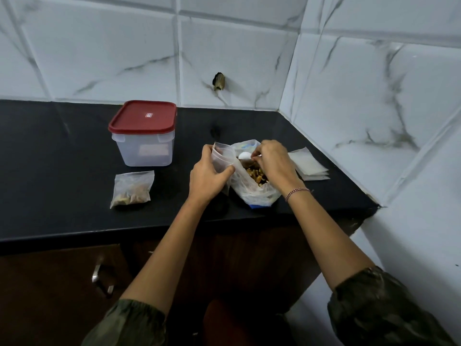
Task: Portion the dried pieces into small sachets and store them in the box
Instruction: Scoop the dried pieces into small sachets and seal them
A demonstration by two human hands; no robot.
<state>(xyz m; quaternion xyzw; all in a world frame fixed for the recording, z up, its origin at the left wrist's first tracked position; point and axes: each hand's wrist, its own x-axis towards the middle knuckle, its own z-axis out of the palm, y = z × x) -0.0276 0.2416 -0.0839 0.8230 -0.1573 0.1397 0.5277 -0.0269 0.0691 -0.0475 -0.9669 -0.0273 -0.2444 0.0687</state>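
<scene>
Black countertop (62, 196) ran L to R across the view, w/ a metal cabinet handle (99, 278) below its front edge at far L. Box (144, 148), clear plastic w/ red lid (143, 117) on, stood upright toward the back-L of the counter, well apart from both hands. Just in front of it lay a filled sachet (132, 188), flat on the counter, brownish pieces inside, near the box but not touching. Left hand (207, 176) was mid-counter, gripping a clear sachet (223, 158) held upright: thumb across the front, fingers curled round the back, mouth up and tilted toward the R. Touching that sachet on its R sat the big plastic bag (254, 193), open at the top, w/ dried pieces (257, 174) showing in its mouth, yellow-brown. Small white round obj (244, 155) sat at the bag's back rim, couldn't tell what it was. Right hand (272, 161) was over the bag mouth, fingers curled and bunched together, tips down by the pieces; couldn't tell if it had any pinched. Red-white thread bracelet (298, 192) on that wrist. Stack of empty sachets (308, 164) lay flat just beside the R hand, near the corner. White marble-look wall tiles (374, 96) behind and to the R.
</scene>
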